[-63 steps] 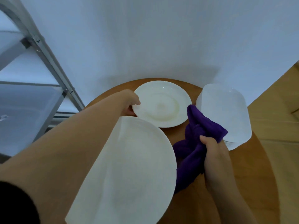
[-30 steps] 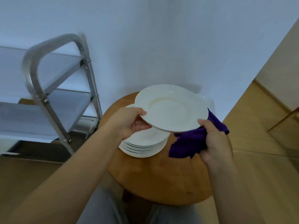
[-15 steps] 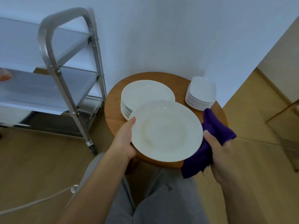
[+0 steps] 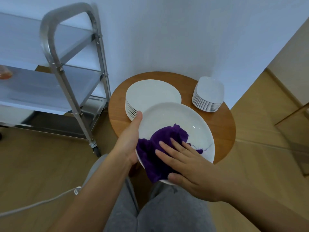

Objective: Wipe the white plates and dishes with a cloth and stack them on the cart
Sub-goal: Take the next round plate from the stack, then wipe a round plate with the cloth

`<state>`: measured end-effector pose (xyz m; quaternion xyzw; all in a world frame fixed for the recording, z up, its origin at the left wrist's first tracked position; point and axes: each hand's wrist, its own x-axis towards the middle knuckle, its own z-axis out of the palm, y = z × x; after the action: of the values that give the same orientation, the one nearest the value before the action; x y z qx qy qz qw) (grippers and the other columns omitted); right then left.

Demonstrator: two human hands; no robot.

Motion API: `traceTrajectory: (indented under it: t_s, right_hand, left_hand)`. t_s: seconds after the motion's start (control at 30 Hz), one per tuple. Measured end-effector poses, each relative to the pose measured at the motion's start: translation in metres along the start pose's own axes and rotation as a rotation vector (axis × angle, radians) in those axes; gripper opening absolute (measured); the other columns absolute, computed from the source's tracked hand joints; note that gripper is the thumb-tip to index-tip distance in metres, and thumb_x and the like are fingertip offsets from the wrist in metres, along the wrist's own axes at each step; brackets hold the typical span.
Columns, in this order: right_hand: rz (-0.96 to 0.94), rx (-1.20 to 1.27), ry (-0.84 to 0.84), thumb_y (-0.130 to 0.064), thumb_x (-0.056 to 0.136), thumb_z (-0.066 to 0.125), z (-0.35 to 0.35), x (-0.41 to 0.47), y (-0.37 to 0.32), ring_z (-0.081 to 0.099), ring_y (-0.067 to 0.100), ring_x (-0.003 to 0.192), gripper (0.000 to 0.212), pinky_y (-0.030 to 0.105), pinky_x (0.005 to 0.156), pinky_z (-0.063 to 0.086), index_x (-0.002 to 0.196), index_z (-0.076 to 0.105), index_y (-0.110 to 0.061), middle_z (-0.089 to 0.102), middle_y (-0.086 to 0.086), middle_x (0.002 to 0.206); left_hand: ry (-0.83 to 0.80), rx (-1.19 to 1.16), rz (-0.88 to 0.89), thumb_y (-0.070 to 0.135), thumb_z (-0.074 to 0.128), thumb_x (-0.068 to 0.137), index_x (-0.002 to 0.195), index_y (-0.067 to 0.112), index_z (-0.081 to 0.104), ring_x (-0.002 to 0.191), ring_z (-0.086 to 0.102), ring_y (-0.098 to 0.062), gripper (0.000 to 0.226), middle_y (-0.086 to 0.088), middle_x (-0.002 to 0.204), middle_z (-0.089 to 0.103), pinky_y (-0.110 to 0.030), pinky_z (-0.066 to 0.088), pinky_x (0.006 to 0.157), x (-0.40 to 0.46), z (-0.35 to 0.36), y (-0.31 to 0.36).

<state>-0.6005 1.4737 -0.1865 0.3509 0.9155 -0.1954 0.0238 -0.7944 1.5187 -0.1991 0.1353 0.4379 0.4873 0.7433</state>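
Observation:
A white round plate (image 4: 173, 119) is held above my lap, tilted toward me. My left hand (image 4: 130, 139) grips its left rim, thumb along the edge. A purple cloth (image 4: 160, 148) lies on the plate's near part, and my right hand (image 4: 189, 166) presses it down with flat fingers. Behind, a stack of round white plates (image 4: 150, 94) sits on the round wooden table (image 4: 224, 131), with a stack of square white dishes (image 4: 209, 96) at the table's right. The metal cart (image 4: 70, 77) stands to the left.
The cart's shelves (image 4: 41, 87) hold something orange (image 4: 5, 73) at the far left edge. A white cable (image 4: 41, 201) runs across the wooden floor at lower left. White walls meet in the corner behind the table. My grey-trousered knees (image 4: 167, 211) are below the plate.
My right hand has brought the purple cloth from the plate's right edge onto its face and now presses it flat. The plate sits slightly closer to me, still held by my left hand.

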Motion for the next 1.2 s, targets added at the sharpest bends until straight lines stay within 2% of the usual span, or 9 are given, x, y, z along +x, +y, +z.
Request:
traceTrajectory:
  t_s: [0.1,0.17,0.3,0.37,0.47,0.63,0.87,1.03,1.2]
  right_hand:
    - [0.041,0.021,0.056,-0.051,0.097,0.021,0.007,0.01,-0.01,-0.036,-0.016,0.124,0.061,0.01,0.1,-0.019,0.125,-0.032,-0.054,-0.028,-0.04,0.137]
    - [0.093,-0.023,0.162,-0.052,0.096,0.02,0.016,0.025,-0.019,-0.033,-0.009,0.129,0.062,0.014,0.102,-0.02,0.131,-0.03,-0.044,-0.015,-0.023,0.153]
    - [0.27,-0.113,0.364,-0.053,0.091,0.027,0.02,0.054,-0.025,-0.005,0.021,0.145,0.076,0.029,0.109,-0.012,0.15,-0.004,-0.019,0.002,0.001,0.159]
    - [0.198,-0.061,0.377,-0.05,0.089,0.037,0.015,0.06,-0.018,0.001,0.025,0.145,0.075,0.033,0.113,-0.006,0.151,0.008,-0.019,0.01,0.003,0.159]
    - [0.112,-0.088,0.428,-0.04,0.088,0.047,0.008,0.063,0.001,0.001,0.024,0.144,0.069,0.038,0.113,-0.004,0.149,0.019,-0.022,0.017,0.005,0.157]
    - [0.141,-0.243,0.409,-0.048,0.092,0.038,-0.014,0.066,0.034,-0.02,0.013,0.14,0.065,0.028,0.108,-0.021,0.148,0.007,-0.036,-0.009,-0.011,0.153]
    - [0.318,-0.423,0.399,-0.051,0.093,0.012,-0.019,0.04,0.053,-0.024,0.013,0.139,0.059,0.026,0.109,-0.023,0.143,-0.014,-0.031,-0.021,-0.005,0.15]
    - [0.52,-0.224,0.37,-0.051,0.088,0.012,0.011,0.023,0.032,-0.03,0.01,0.134,0.069,0.027,0.105,-0.026,0.148,-0.014,-0.029,-0.025,-0.005,0.151]
    - [0.503,0.072,0.406,-0.072,0.081,0.011,0.041,0.016,-0.013,-0.012,0.012,0.143,0.071,0.031,0.112,-0.011,0.136,-0.026,-0.046,-0.024,-0.016,0.15]
  left_hand:
    - [0.008,0.084,-0.028,0.059,0.054,0.083,0.106,0.021,0.064,0.083,0.071,-0.027,0.046,-0.007,0.09,0.074,-0.035,0.057,0.066,-0.001,0.002,-0.005]
    - [-0.007,0.129,-0.009,0.059,0.052,0.084,0.102,0.022,0.066,0.076,0.072,-0.023,0.044,-0.005,0.084,0.075,-0.031,0.057,0.058,-0.003,0.006,-0.012]
    - [-0.01,0.086,0.071,0.056,0.051,0.086,0.096,0.029,0.067,0.087,0.068,-0.019,0.033,0.003,0.085,0.075,-0.031,0.052,0.06,-0.008,0.011,-0.032]
    - [0.0,0.035,0.103,0.055,0.05,0.086,0.096,0.031,0.067,0.087,0.069,-0.02,0.031,0.003,0.09,0.074,-0.031,0.053,0.058,-0.01,0.01,-0.034]
    - [-0.01,0.019,0.117,0.056,0.047,0.087,0.105,0.033,0.064,0.098,0.066,-0.026,0.033,-0.003,0.101,0.072,-0.041,0.056,0.074,-0.012,0.008,-0.031]
    - [-0.033,0.019,0.11,0.056,0.041,0.089,0.115,0.032,0.058,0.098,0.067,-0.031,0.039,-0.009,0.106,0.071,-0.049,0.052,0.089,-0.015,0.006,-0.031]
    - [0.052,-0.037,0.144,0.06,0.041,0.087,0.112,0.035,0.054,0.09,0.07,-0.027,0.038,-0.003,0.1,0.073,-0.046,0.057,0.078,-0.013,0.004,-0.03]
    - [0.164,0.019,0.266,0.06,0.044,0.085,0.104,0.041,0.056,0.088,0.068,-0.02,0.029,0.007,0.097,0.07,-0.032,0.057,0.058,-0.01,0.004,-0.02]
    - [0.134,0.01,0.26,0.062,0.045,0.081,0.107,0.039,0.056,0.091,0.069,-0.025,0.037,0.002,0.1,0.071,-0.039,0.058,0.068,-0.012,0.015,-0.02]
